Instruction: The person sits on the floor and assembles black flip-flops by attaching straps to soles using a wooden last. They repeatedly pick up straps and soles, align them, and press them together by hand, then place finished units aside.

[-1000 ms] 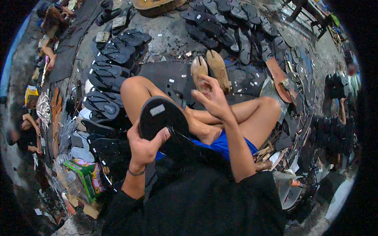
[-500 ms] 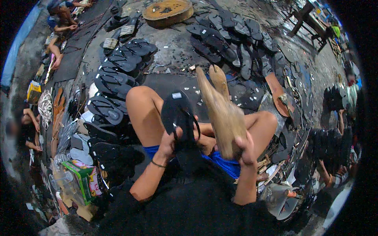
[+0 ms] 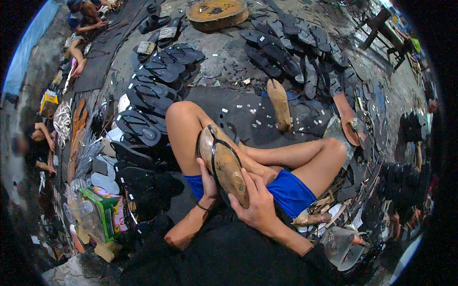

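Two hands are sharing one wooden foot [image 3: 230, 177], which I'm watching sit tilted above the lap, toe end up and leftward, heel down toward the black shirt. The black sandal [image 3: 214, 140] is lying against its underside, and its strap [image 3: 233, 149] is crossing over the top of the wood. The left hand [image 3: 207, 185] is clasping the sandal along its left edge; its underside is escaping my view. The right hand [image 3: 259, 202] is gripping the heel end, thumb and fingers on opposite sides.

To do this well, I'd be steadying the sole with the left and pressing evenly at the heel with the right, letting the strap's front sit in the toe split without twisting, and checking both strap arms for equal tension. I can't tell how the heel is lining up with the sole beneath.

Beyond the knees, a second wooden foot [image 3: 279, 105] is lying on the floor. Finished-looking sandals [image 3: 151, 135] are lining the left, loose dark soles [image 3: 311, 78] are crowding the right, and a round wooden block [image 3: 217, 13] is standing farthest off.
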Available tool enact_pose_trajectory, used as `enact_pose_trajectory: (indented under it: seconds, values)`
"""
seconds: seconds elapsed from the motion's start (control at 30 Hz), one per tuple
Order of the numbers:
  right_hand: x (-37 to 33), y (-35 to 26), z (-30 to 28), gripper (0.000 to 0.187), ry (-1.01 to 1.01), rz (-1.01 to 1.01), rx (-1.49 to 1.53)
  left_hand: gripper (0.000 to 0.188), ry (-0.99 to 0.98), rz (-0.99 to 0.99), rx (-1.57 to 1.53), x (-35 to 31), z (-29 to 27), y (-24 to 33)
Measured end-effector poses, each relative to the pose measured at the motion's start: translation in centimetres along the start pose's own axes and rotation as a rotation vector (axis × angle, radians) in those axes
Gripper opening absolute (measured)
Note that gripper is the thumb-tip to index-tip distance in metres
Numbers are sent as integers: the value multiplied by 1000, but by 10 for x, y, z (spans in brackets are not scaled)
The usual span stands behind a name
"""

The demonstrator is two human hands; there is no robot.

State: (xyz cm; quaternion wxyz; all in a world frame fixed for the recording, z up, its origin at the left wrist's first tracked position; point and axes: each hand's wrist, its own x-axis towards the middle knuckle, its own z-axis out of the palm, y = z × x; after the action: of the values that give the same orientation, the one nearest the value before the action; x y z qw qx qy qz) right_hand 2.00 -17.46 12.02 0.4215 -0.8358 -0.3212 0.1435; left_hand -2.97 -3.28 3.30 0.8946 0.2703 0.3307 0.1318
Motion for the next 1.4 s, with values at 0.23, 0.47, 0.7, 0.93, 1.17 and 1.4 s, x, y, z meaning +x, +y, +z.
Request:
enact_pose_trajectory:
  seconds: [0.23, 0.47, 0.7, 0.93, 1.17, 1.4]
  values:
    - [10, 1, 13, 64, 178, -58, -28, 67, -35, 207, 195, 14, 11, 8]
    - [39, 5, 2, 73, 324, -113, -204, 74, -241, 299, 641, 33, 54, 39]
    - [38, 7, -24, 95, 48, -32, 63, 69, -237, 177, 444, 51, 56, 53]
    - [17, 26, -12, 79, 2, -65, 384, 88, -273, -87, 414, 24, 53, 69]
    - [-33, 15, -13, 42, -155, 391, 1204, 139, -484, -133, 500, -73, 81, 86]
    - [-49, 14, -27, 32, -330, 536, 1446, 145, -453, -135, 384, -92, 83, 95]
